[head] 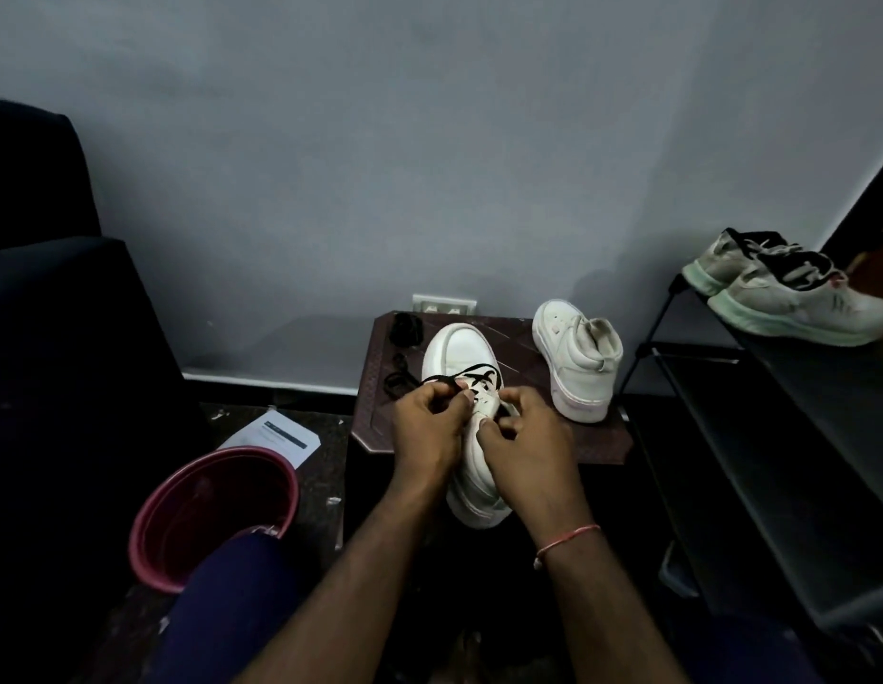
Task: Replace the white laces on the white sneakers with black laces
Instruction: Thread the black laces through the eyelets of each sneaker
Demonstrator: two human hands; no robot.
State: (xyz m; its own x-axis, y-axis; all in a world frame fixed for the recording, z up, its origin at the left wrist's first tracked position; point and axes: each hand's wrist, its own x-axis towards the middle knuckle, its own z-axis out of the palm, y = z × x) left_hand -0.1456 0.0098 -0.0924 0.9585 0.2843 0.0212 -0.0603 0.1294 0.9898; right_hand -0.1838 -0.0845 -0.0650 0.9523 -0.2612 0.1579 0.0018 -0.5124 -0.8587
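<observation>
A white sneaker (460, 357) lies toe-away on a small dark brown table (523, 367), its heel overhanging the near edge. A black lace (471, 376) crosses its lowest eyelets. My left hand (429, 427) pinches the black lace at the shoe's left side. My right hand (521, 431) grips the shoe's upper on the right, fingers curled at the eyelets. A second white sneaker (578, 360), with no lace, stands on the table's right part. A coiled black lace (406, 329) lies at the table's far left corner, and a loose lace end (397, 375) trails beside the shoe.
A red bucket (212, 515) stands on the floor at the left, a printed paper (276, 436) behind it. A black metal rack (775, 436) on the right carries a pair of grey-white running shoes (785, 298). A dark chair (59, 313) fills the left. A wall socket (443, 304) sits behind the table.
</observation>
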